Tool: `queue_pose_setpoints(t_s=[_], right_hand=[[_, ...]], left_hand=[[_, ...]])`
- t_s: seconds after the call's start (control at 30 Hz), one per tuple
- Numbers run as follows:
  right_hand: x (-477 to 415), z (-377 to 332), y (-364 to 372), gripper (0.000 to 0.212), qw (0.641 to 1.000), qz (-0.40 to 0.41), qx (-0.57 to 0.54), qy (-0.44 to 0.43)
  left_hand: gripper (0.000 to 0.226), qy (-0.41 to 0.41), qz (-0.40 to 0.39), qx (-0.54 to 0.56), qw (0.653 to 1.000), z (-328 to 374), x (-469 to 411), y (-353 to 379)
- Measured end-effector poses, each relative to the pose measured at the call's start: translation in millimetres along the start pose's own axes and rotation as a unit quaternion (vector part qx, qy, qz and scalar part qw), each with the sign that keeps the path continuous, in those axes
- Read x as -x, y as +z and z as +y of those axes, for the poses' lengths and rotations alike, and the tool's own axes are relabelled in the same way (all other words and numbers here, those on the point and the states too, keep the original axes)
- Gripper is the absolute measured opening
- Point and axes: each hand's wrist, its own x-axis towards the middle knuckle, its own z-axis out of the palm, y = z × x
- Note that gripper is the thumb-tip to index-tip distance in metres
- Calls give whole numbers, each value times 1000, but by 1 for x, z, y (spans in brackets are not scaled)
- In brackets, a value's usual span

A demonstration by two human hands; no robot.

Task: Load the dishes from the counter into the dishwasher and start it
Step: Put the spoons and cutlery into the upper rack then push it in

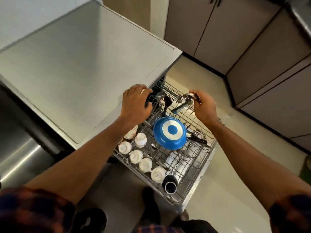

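The dishwasher's wire rack point(193, 167) is pulled out below me. A blue pan point(170, 132) lies upside down in its middle. Several white cups point(145, 164) stand upside down along the left side, and a black cup point(170, 184) sits at the near corner. My left hand point(136, 103) grips the dark far left part of the rack, next to a metal ladle point(159, 95) and a dark spoon point(167, 103). My right hand point(204, 108) holds the bowl end of a steel ladle point(184, 102) over the far side of the rack, its handle pointing down left.
The dishwasher's grey top point(75, 68) fills the left of the view. Brown cabinets point(252, 39) line the back and right walls. Pale floor point(227, 190) lies right of the rack. My feet point(151, 207) stand just in front of the rack.
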Motion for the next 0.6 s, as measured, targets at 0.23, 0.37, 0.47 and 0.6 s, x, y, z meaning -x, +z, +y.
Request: queue_pose_setpoints(t_s=[0.23, 0.37, 0.47, 0.6], right_hand=[[-40, 29, 14, 30, 998, 22, -3, 50], [-57, 55, 32, 31, 998, 1, -7, 57], [-65, 70, 43, 32, 999, -13, 1, 44], [-85, 86, 48, 37, 1000, -8, 10, 8]], left_hand=[[77, 6, -114, -82, 990, -1, -71, 30], [86, 16, -148, -125, 981, -4, -112, 43], [89, 3, -178, -148, 973, -9, -131, 57], [84, -7, -155, -153, 976, -15, -128, 76]])
